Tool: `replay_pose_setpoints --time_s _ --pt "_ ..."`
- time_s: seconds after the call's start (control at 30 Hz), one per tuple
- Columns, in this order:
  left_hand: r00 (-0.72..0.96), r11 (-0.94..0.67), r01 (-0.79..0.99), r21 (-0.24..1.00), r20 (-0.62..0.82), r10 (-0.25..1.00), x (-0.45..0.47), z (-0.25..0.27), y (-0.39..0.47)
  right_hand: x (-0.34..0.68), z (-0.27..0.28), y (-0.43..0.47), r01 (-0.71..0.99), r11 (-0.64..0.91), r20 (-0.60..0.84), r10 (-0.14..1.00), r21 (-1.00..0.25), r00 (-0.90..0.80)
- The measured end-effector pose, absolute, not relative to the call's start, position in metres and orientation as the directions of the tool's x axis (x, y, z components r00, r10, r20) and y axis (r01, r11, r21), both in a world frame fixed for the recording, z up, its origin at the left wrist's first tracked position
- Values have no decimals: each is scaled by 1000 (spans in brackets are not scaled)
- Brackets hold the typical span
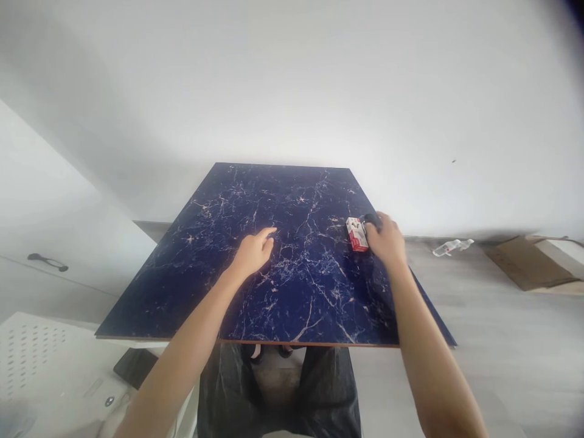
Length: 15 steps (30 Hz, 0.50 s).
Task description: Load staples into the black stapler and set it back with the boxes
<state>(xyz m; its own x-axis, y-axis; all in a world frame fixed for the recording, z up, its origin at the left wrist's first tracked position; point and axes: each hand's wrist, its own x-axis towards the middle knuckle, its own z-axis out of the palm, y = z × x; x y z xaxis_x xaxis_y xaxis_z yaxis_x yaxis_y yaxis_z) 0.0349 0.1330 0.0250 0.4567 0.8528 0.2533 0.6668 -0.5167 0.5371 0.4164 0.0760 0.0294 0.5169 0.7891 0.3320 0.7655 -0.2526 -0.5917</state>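
Observation:
A dark blue tabletop with white and pale veins [274,201] lies in front of me. My left hand [252,252] hovers over or rests on its middle, with the index finger stretched out and the thumb apart; it holds nothing. Near the right edge, my right hand [387,242] is closed around a small black object [370,219], mostly hidden by the fingers, so its kind cannot be told. Just left of that hand stands a small red and white box [356,235] with a printed picture on it.
A white wall [292,85] rises behind the table. On the floor to the right are a clear plastic bottle [451,247] and an open cardboard box [533,261]. At the left are a black handle [48,262] and a white perforated surface [36,365]. My legs are under the near edge.

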Motion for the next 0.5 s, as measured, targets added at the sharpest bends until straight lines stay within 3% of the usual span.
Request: replay_pose_setpoints --time_s 0.07,0.23,0.5 --pt "492 -555 663 503 265 829 37 21 133 447 23 64 654 -302 188 800 -694 570" --pt "602 -626 609 487 230 764 46 11 132 459 1 64 608 -123 219 863 -784 456" --pt "655 -683 555 475 255 711 46 6 127 430 -11 80 717 -208 207 871 -665 445"
